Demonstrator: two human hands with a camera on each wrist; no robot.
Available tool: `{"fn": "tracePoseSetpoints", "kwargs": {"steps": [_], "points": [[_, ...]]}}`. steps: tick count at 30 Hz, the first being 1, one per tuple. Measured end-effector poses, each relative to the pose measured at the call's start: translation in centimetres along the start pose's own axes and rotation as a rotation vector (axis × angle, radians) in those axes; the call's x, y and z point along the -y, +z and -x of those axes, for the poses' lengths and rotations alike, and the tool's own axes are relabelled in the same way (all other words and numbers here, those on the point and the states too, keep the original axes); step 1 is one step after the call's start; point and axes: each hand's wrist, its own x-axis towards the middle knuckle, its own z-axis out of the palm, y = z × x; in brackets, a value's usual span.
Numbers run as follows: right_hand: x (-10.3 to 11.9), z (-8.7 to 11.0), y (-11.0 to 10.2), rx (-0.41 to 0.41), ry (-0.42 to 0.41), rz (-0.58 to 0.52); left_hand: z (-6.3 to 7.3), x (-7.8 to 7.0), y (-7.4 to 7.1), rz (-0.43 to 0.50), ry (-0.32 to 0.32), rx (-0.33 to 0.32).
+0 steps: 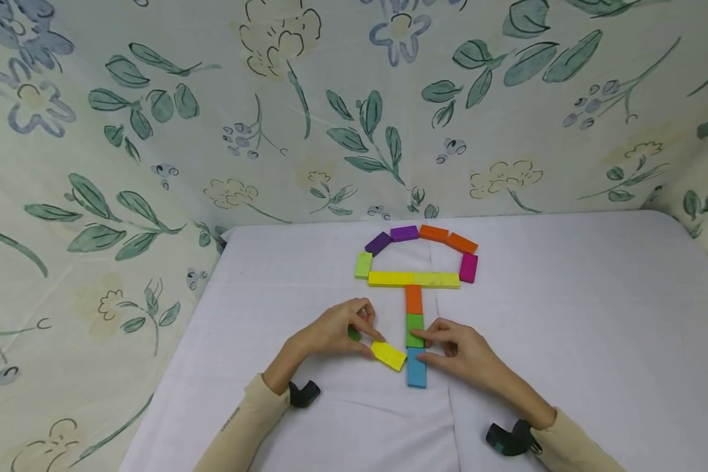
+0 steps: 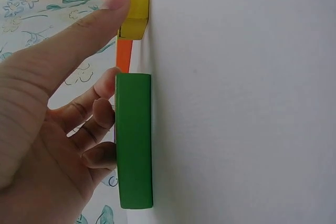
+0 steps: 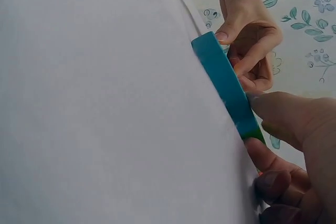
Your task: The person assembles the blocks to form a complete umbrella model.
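My left hand [image 1: 336, 328] pinches one end of a yellow block [image 1: 389, 356] between thumb and index finger, its other end by the stem of blocks. A dark green block [image 2: 134, 140] stands below it in the left wrist view, the other fingers of that hand against its side; the hand mostly hides it in the head view. With its index fingertip on the light green block [image 1: 414, 321] and thumb at the edge of the blue block [image 1: 416, 377], my right hand [image 1: 469, 354] touches the stem. An orange block [image 1: 413, 298] tops these two.
A long yellow bar [image 1: 398, 279] lies across the top of the stem. Above it arch lime [image 1: 362, 265], purple [image 1: 404, 233], orange [image 1: 461, 242] and magenta [image 1: 469, 268] blocks. White cloth [image 1: 566, 314] covers the table; floral fabric [image 1: 342, 65] hangs behind.
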Motion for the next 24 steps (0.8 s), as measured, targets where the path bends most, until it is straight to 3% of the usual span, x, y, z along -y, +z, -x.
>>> {"fn": "tracePoseSetpoints", "kwargs": {"steps": [7, 24], "points": [[0.28, 0.01, 0.3, -0.002, -0.052, 0.186, -0.01, -0.08, -0.03, -0.006, -0.005, 0.004], [0.28, -0.35, 0.06, 0.012, -0.042, 0.219, 0.03, 0.04, -0.06, -0.002, -0.006, 0.002]]}}
